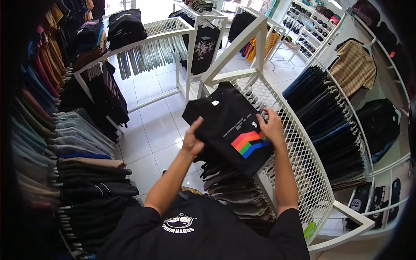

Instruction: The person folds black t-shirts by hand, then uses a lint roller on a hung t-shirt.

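A black folded T-shirt (221, 115) with a rainbow-striped print and small white lettering is held in front of me, tilted, over the edge of a white mesh rack (299, 160). My left hand (193, 139) grips its left edge, thumb on top and the other fingers partly hidden. On the opposite edge, my right hand (272, 128) holds the cloth between thumb and fingers, beside the print. The shirt's collar, with a white label, points away from me.
Dark garments (229, 190) hang under the mesh rack. To the left, shirts (82, 134) hang on a rail. Jeans (329, 117) line the right wall below a checked shirt (354, 65). A second white rack (169, 28) with folded black shirts (125, 28) stands ahead on tiled floor.
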### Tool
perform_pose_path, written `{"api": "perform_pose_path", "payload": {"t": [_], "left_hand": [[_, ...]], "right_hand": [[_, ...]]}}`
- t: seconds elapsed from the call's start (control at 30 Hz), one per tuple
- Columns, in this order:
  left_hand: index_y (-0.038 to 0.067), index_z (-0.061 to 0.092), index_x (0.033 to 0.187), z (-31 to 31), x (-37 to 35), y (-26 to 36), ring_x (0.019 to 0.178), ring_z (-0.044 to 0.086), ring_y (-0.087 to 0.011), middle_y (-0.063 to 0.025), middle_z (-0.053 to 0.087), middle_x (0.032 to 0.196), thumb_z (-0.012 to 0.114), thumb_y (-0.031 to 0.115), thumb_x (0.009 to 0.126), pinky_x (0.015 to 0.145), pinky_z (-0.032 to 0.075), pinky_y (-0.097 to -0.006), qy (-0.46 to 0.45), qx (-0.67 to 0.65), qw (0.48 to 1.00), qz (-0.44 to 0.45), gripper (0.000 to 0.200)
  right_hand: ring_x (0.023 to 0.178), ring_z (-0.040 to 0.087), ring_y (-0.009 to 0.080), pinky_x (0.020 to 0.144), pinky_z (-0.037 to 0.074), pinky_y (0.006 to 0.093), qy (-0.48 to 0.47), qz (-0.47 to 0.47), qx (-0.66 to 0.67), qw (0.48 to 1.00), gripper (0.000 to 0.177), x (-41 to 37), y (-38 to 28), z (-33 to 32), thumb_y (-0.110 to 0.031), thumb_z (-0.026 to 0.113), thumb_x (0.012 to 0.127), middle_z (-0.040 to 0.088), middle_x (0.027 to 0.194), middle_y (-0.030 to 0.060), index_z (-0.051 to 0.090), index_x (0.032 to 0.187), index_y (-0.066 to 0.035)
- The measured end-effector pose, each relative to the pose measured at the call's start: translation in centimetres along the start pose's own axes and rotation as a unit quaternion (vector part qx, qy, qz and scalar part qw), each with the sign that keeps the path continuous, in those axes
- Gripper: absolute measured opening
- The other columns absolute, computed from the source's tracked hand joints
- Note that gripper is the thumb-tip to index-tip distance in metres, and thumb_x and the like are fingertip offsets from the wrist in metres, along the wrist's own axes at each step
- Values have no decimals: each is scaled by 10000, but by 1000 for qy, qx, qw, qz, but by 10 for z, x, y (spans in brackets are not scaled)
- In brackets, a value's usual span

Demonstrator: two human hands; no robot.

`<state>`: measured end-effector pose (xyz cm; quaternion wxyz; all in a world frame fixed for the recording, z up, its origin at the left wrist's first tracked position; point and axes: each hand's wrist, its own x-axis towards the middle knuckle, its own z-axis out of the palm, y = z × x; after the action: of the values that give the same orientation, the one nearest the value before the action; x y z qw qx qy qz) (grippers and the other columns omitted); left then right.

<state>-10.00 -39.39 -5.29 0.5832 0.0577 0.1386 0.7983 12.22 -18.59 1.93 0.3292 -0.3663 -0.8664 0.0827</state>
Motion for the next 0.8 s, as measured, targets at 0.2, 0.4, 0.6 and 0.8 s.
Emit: {"api": "perform_pose_path", "payload": {"t": [0.2, 0.4, 0.6, 0.8], "left_hand": [[32, 497, 1402, -9, 14, 7, 1216, 618, -279, -119, 628, 1311, 665, 32, 939, 1049, 521, -443, 54, 105, 993, 9, 492], [23, 556, 1345, -9, 45, 69, 1099, 686, -258, -128, 676, 1236, 674, 19, 923, 982, 562, -416, -1, 143, 985, -99, 438], [17, 593, 1266, -1, 63, 165, 1053, 694, -208, -104, 701, 1160, 663, 24, 939, 927, 581, -373, -65, 201, 974, -77, 334], [21, 656, 1209, -20, 74, 268, 982, 674, -131, -45, 718, 1094, 714, 144, 958, 886, 538, -296, -89, 370, 923, 51, 285]], "right_hand": [[1048, 653, 411, 926, 506, 465, -40, 83, -45, 995, 468, 13, -24, 41, -414, 694, 914, 702, 1095, 229, 678, 1149, -10], [789, 715, 341, 765, 551, 407, -58, 212, -25, 975, 411, 1, -65, 26, -379, 746, 896, 748, 894, 175, 740, 972, 25], [969, 649, 112, 871, 511, 260, -4, 311, 543, 780, 312, 4, -165, 29, -139, 693, 951, 712, 1085, 80, 652, 1208, 34], [1039, 647, 146, 931, 505, 293, -32, 241, 520, 819, 367, 42, -230, 109, -140, 717, 941, 698, 1141, 76, 623, 1262, 13]]}}
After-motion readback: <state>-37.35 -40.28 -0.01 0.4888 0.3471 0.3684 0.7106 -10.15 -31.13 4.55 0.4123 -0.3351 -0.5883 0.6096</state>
